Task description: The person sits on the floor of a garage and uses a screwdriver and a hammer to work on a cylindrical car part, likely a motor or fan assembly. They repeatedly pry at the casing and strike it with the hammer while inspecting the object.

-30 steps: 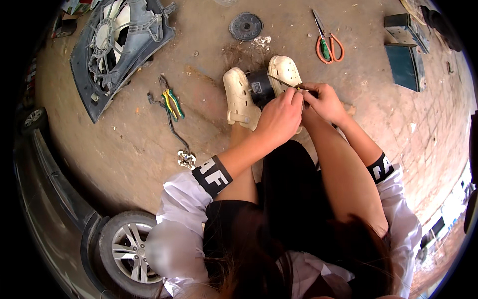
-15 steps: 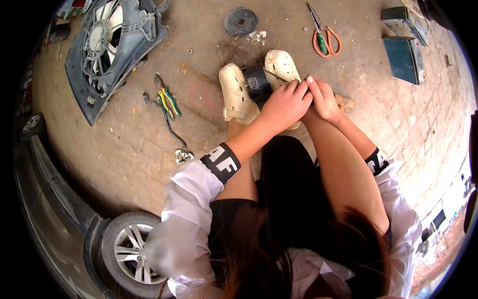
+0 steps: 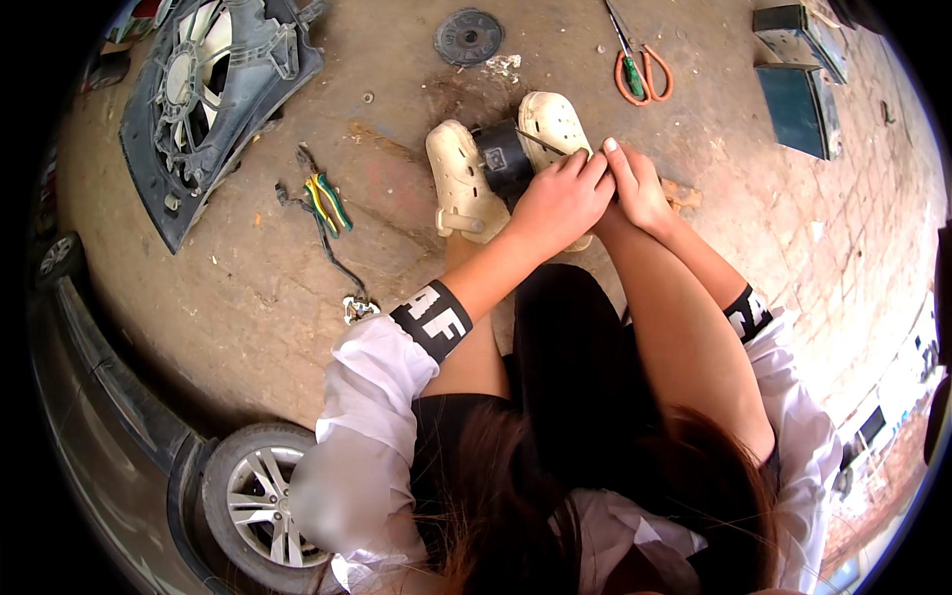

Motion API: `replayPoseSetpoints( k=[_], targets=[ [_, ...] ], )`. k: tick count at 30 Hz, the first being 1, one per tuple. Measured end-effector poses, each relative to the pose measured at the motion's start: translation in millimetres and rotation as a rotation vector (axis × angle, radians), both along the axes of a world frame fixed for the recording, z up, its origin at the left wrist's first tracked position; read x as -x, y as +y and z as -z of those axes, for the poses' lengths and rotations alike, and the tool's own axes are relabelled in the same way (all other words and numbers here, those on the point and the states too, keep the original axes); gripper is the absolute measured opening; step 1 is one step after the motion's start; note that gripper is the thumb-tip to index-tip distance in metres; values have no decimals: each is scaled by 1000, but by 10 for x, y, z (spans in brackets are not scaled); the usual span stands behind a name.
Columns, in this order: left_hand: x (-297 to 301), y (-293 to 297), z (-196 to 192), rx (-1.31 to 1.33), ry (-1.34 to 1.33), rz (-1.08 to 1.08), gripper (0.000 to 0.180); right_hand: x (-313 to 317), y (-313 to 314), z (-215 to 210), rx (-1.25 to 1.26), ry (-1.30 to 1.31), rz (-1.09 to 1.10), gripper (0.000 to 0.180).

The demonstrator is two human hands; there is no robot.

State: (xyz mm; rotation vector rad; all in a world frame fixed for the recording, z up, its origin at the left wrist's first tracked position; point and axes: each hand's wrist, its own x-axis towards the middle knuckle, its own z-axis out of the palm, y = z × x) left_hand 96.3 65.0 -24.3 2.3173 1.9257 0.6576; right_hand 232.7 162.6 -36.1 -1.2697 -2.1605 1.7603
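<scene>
Between two pale clogs stands a black cylindrical part, apparently gripped by my feet. My left hand is closed above the clog on the right, its fingers curled. A thin dark rod runs from beneath these fingers toward the top of the cylinder. My right hand meets the left one at the fingertips, thumb raised and fingers bent. Whatever lies between the right fingers is hidden. Both wrists rest near my right shin.
Green-and-yellow pliers lie left beside a dark cable. Farther off are a fan shroud, a round black disc, orange-handled scissors with a green-handled tool, and blue-green boxes. A car wheel stands at lower left.
The whole view has shifted slightly, so the floor things appear a little higher and farther left. Both hands keep nearly the same pose by the clogs.
</scene>
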Motion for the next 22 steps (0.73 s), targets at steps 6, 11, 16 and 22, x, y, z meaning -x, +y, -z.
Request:
replayPoseSetpoints(
  k=[6, 11, 16, 22],
  targets=[
    [-15, 81, 166, 41, 165, 26, 29, -11, 46, 24, 121, 92, 333, 57],
    [-87, 146, 261, 100, 216, 63, 30, -713, -51, 411, -164, -80, 665, 28],
    [-25, 105, 263, 11, 216, 20, 30, -1718, -479, 993, -426, -368, 556, 30],
    [-111, 110, 227, 190, 211, 43, 29, -2107, -827, 1246, -311, -582, 614, 38]
  ],
)
